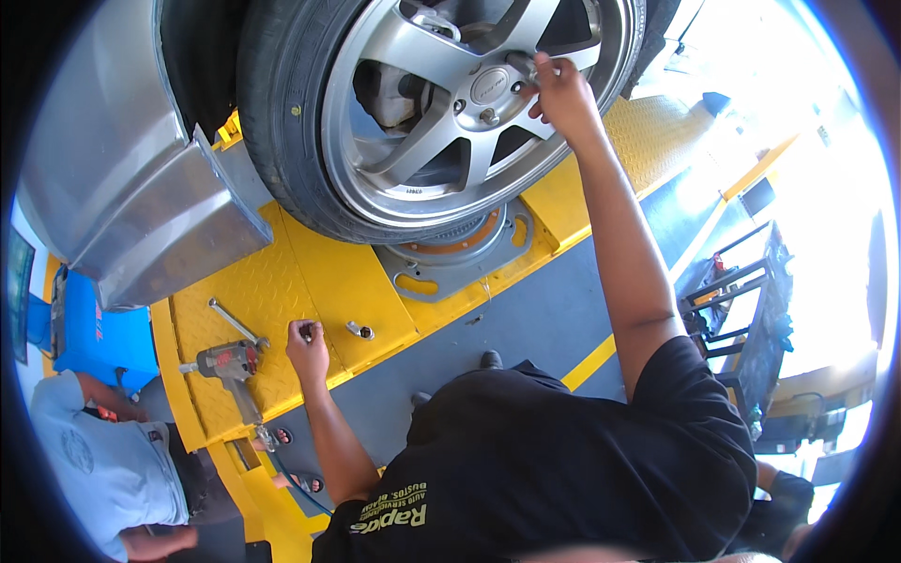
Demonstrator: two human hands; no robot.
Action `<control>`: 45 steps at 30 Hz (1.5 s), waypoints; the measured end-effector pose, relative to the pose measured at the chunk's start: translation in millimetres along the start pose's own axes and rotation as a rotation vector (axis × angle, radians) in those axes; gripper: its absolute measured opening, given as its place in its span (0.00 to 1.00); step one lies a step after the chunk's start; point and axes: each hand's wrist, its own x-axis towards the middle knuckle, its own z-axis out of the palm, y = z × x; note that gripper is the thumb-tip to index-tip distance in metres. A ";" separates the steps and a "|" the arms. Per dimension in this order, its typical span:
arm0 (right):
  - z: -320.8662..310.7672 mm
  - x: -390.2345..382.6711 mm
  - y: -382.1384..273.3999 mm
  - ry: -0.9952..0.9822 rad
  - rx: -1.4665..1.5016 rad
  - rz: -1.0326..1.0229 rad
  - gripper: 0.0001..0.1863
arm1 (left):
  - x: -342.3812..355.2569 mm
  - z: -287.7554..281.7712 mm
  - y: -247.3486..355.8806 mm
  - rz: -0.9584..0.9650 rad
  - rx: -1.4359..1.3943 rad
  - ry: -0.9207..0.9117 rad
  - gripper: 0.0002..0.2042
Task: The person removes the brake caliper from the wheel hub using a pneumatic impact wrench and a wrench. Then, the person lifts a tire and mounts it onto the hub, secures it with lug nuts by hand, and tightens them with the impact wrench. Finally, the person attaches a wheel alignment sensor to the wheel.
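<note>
A black shirt [563, 469] fills the lower centre. A yellow platform [338, 291] crosses the middle, below the wheel [488, 86] at upper centre. There the right grip [554, 89] bends its fingers against a small grey piece; blur hides whether it pinches. At centre left lies the impact wrench [230, 364]; beside it, the left grip [308, 349] curls, contents unclear.

This is a car repair workshop: a car's wheel [422, 141] stands over a yellow tread-plate platform [324, 272] carrying an impact wrench [230, 364] and a spanner [236, 322].
</note>
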 end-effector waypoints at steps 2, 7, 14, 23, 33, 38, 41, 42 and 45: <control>2.2 1.5 4.5 0.124 -0.200 -0.280 0.26 | -2.4 -3.8 4.1 -0.073 -0.269 0.022 0.10; 2.1 3.8 10.9 -0.083 0.220 0.088 0.27 | -12.3 -10.5 39.1 -0.265 -0.471 -0.089 0.10; -0.8 6.1 12.3 -0.278 0.455 0.276 0.24 | -21.4 13.2 89.3 -0.314 -0.734 -0.183 0.09; 1.8 9.1 18.6 -0.329 0.805 0.374 0.21 | -33.1 59.5 144.4 -0.387 -0.864 -0.364 0.09; 3.3 18.6 29.6 -0.354 0.497 0.318 0.16 | -21.8 107.5 222.7 -0.191 -0.912 -0.489 0.12; 13.2 25.2 39.2 -0.200 0.424 0.004 0.21 | -16.7 110.1 253.7 -0.137 -0.944 -0.500 0.14; 0.6 34.8 39.6 -0.437 0.621 0.186 0.23 | -16.1 111.3 263.9 -0.117 -0.906 -0.491 0.15; -0.1 23.3 32.2 -0.212 0.268 -0.053 0.24 | -15.4 112.7 266.2 -0.111 -0.903 -0.496 0.15; -11.3 20.5 20.7 -0.410 0.285 0.000 0.25 | -14.0 117.2 269.1 -0.104 -0.896 -0.496 0.15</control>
